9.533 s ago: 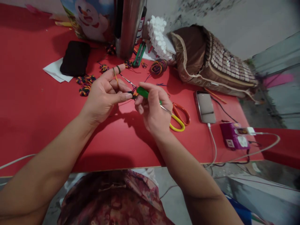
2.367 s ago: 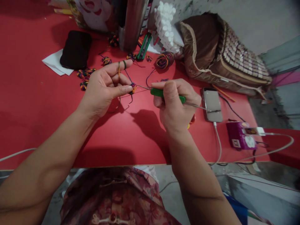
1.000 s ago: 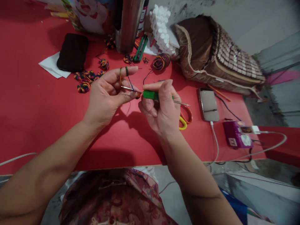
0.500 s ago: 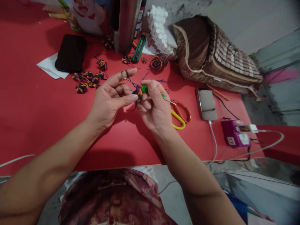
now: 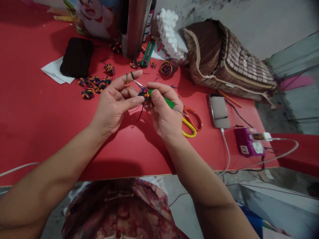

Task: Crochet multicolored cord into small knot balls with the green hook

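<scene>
My left hand (image 5: 113, 103) pinches a small multicoloured crochet piece (image 5: 144, 96) between thumb and middle finger, and yarn is wound round its raised index finger. My right hand (image 5: 163, 111) grips a crochet hook with a green handle (image 5: 165, 101). The hook's metal tip pokes through the piece toward my left index finger. Both hands hover over the red table (image 5: 37, 119). A strand of yarn runs back to a multicoloured yarn ball (image 5: 168, 66).
Several finished crochet bits (image 5: 92, 85) lie left of my hands, near a black pouch (image 5: 76, 56) on white paper. Orange-and-yellow scissors (image 5: 191, 123), a phone (image 5: 218, 106) on a cable, a purple charger (image 5: 248, 146), a steel flask (image 5: 133, 26) and a brown bag (image 5: 224, 63) stand around.
Over the last second my right hand slid left, closer to my left hand, pushing the hook further through the piece. My left hand kept its pinch.
</scene>
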Demonstrator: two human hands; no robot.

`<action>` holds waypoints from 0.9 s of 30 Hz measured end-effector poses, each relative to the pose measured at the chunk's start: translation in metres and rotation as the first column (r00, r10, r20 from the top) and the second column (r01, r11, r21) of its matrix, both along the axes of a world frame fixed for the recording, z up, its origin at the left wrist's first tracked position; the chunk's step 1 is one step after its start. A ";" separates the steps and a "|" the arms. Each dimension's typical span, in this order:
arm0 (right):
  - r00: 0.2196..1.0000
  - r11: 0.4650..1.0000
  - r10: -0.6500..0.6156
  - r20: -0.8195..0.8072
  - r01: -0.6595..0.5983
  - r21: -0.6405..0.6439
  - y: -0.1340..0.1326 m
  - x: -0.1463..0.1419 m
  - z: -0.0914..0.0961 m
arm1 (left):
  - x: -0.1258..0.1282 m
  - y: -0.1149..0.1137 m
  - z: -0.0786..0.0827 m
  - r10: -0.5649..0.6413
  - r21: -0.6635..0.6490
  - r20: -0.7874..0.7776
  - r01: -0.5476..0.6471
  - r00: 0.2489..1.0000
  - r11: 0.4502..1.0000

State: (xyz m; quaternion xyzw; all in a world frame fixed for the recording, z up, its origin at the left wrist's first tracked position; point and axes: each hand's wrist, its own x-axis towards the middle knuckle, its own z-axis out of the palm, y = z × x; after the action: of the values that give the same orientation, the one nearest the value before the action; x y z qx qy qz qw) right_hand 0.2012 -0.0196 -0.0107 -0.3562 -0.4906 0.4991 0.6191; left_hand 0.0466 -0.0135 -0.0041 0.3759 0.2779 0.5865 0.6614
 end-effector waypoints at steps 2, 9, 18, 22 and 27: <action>1.000 0.999 0.015 -0.014 -0.015 -0.035 0.001 0.001 -0.001 | -0.001 0.002 -0.001 -0.014 -0.006 0.019 0.014 1.000 1.000; 0.999 1.000 -0.014 0.041 0.013 0.015 0.005 0.009 -0.006 | -0.010 0.010 -0.001 -0.144 -0.105 0.074 0.151 0.987 0.983; 0.996 0.999 0.009 -0.088 -0.013 -0.052 0.003 0.008 0.003 | -0.020 0.018 -0.014 -0.236 -0.054 0.023 0.236 0.972 0.970; 0.994 0.998 0.003 -0.108 -0.010 -0.069 0.002 0.008 0.004 | -0.014 0.017 -0.014 -0.272 -0.013 -0.012 0.272 0.962 0.962; 0.994 0.999 0.048 -0.097 -0.047 0.012 0.004 0.009 -0.004 | -0.002 0.011 -0.012 -0.247 0.032 -0.072 0.250 0.966 0.968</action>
State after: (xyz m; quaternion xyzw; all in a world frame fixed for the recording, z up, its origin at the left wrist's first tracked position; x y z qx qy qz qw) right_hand 0.2105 -0.0157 -0.0147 -0.3166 -0.4708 0.5280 0.6319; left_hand 0.0442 -0.0022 -0.0164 0.4405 0.2388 0.4916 0.7123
